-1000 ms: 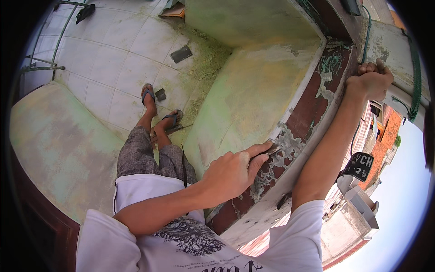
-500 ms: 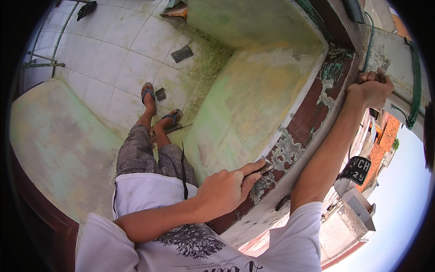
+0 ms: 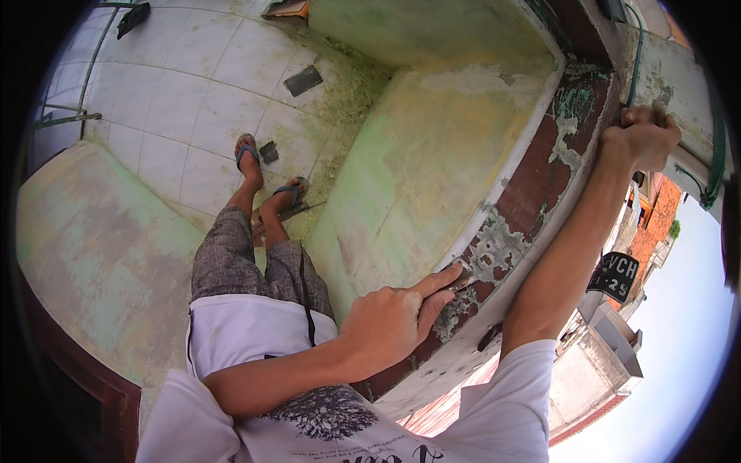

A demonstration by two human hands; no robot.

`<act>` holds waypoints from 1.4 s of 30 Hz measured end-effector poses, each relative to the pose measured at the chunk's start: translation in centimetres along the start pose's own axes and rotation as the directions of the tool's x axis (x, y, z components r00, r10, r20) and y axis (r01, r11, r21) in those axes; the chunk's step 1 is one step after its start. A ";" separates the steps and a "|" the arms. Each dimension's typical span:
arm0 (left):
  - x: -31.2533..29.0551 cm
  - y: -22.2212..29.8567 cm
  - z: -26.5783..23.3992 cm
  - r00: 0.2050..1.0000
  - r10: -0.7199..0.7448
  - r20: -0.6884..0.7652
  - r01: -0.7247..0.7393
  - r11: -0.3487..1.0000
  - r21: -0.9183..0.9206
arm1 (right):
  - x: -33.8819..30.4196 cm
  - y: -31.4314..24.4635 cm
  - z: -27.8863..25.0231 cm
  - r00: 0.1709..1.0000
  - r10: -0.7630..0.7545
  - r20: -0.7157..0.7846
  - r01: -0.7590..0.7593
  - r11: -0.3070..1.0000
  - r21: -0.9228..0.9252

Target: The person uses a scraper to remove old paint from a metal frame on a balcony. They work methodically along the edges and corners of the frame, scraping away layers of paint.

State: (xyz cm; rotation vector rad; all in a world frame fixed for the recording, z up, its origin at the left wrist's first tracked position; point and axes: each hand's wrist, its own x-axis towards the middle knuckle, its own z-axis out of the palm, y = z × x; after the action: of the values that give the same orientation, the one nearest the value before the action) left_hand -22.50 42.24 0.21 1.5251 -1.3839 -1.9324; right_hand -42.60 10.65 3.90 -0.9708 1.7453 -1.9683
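My left hand (image 3: 390, 320) is closed on a small flat metal scraper (image 3: 465, 278), with the index finger laid along it and the thumb below. Its edge meets the top of a low wall (image 3: 532, 185), where dark red paint is worn through to rough grey patches. My right hand (image 3: 641, 139) is raised at the far right, its fingers curled against a pale pillar (image 3: 671, 85) beside a thin cable. What those fingers hold, if anything, is hidden.
Greenish, patchy plaster (image 3: 417, 162) covers the wall's inner side. White floor tiles (image 3: 170, 100) carry yellowish dust and dark flat pieces (image 3: 302, 80). My sandalled feet (image 3: 247, 154) stand there. Another mottled panel (image 3: 93, 231) is at left. Beyond the wall hangs a black plate (image 3: 614, 275).
My left hand and the scraper have shifted slightly right and up along the wall top. My right hand stays at the pillar. The whole view has tilted a little.
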 end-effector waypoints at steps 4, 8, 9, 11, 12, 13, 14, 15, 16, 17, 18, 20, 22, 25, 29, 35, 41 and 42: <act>0.3 0.6 -0.7 1.000 -0.013 0.005 0.013 0.997 0.079 | -0.5 -0.3 0.1 1.000 -0.002 -0.015 0.002 1.000 -0.001; 1.5 1.5 -2.2 0.997 -0.040 0.060 0.038 0.999 0.031 | -0.6 -0.6 0.1 1.000 0.003 -0.017 -0.003 1.000 -0.013; 1.1 1.4 -1.8 0.998 -0.043 0.052 0.042 0.999 0.021 | -0.8 -0.6 0.2 1.000 0.004 -0.012 -0.004 1.000 -0.016; 0.1 1.0 -0.8 0.998 -0.050 0.036 0.050 0.999 0.000 | -0.4 -0.3 -0.2 1.000 0.018 -0.008 -0.018 1.000 -0.009; 0.3 1.1 -0.9 0.997 -0.068 0.039 0.068 0.998 -0.003 | -0.3 -0.2 -0.5 1.000 0.024 -0.008 -0.024 1.000 -0.008; 0.6 1.3 -1.2 0.995 -0.086 0.042 0.086 0.996 -0.006 | -0.2 -0.1 -0.4 1.000 0.010 -0.006 -0.010 1.000 -0.004; 0.8 1.4 -1.2 0.994 -0.104 0.045 0.105 0.994 -0.009 | -0.1 -0.2 -0.2 1.000 -0.004 -0.005 0.004 1.000 -0.001; 0.8 1.3 -1.1 0.996 -0.091 0.025 0.091 0.996 0.000 | -0.1 -0.2 -0.1 1.000 -0.018 -0.007 0.018 1.000 0.002; 0.8 1.3 -0.8 0.997 -0.077 0.004 0.077 0.997 0.009 | -0.1 -0.1 0.0 1.000 -0.015 -0.001 0.015 1.000 0.006; 0.7 1.1 -0.6 0.998 -0.063 -0.016 0.064 0.998 0.018 | 0.0 0.0 0.0 1.000 -0.012 0.004 0.012 1.000 0.010; 0.3 0.9 -0.3 0.999 -0.054 -0.004 0.054 0.999 -0.004 | 0.1 0.0 0.3 1.000 -0.014 0.017 0.013 1.000 0.019; -0.8 0.4 0.0 0.999 -0.035 0.018 0.036 0.998 -0.047 | -0.3 -0.4 0.4 1.000 -0.011 0.011 0.011 1.000 -0.009; 1.6 1.3 -0.6 0.999 -0.031 -0.013 0.031 1.000 -0.006 | -1.0 -0.5 0.1 1.000 -0.001 0.003 0.001 1.000 -0.020; 0.6 1.0 -0.2 1.000 -0.016 -0.019 0.016 1.000 0.009 | -0.3 -0.4 0.3 1.000 0.003 0.002 -0.003 1.000 -0.001; -0.2 0.5 -0.7 0.999 -0.049 0.000 0.048 0.995 0.084 | -0.7 -0.2 0.0 1.000 -0.005 -0.001 0.005 0.999 -0.034; 2.1 0.7 -0.4 0.998 0.003 -0.069 -0.003 1.000 0.001 | -0.4 -0.7 0.3 1.000 0.020 -0.006 -0.020 1.000 -0.014; 3.3 2.1 -1.5 0.997 -0.074 0.013 0.074 0.997 -0.014 | -0.3 -0.3 0.2 1.000 0.016 -0.014 -0.016 1.000 -0.024; 2.7 2.0 -1.6 0.998 -0.065 0.018 0.065 0.998 -0.022 | -0.5 -0.3 0.1 1.000 0.015 -0.008 -0.015 1.000 -0.027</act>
State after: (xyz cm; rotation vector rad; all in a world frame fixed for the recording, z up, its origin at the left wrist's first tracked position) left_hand -22.77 38.50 0.37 1.5652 -1.3311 -1.9971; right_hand -42.14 10.95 4.10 -0.9572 1.7830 -1.9469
